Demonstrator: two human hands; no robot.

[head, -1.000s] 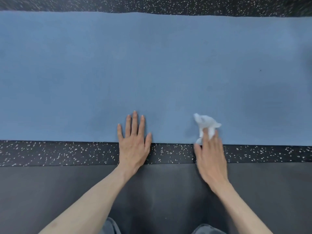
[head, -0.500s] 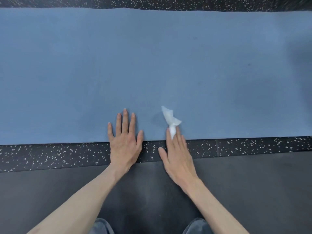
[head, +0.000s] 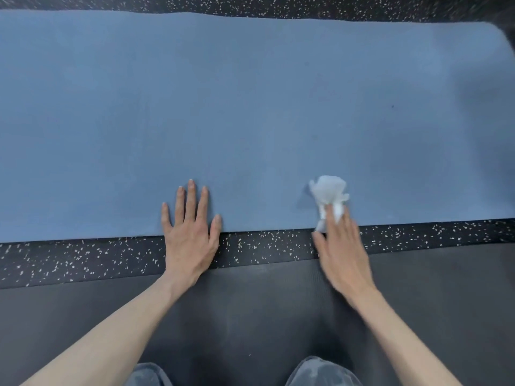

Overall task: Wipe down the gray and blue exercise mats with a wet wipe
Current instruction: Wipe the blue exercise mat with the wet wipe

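A blue exercise mat stretches across the upper part of the view. A gray mat lies nearest me, under my knees. My left hand rests flat with spread fingers on the blue mat's near edge. My right hand presses a crumpled white wet wipe onto the blue mat close to that same edge, fingers straight over the wipe; the hand is blurred by motion.
A strip of black speckled rubber floor separates the two mats, and more of it runs beyond the blue mat's far edge. The blue mat's rounded right end shows at the upper right. My knees are at the bottom.
My right hand slid the wipe left toward my left hand, then back to the right along the blue mat's near edge. My left hand stayed planted.
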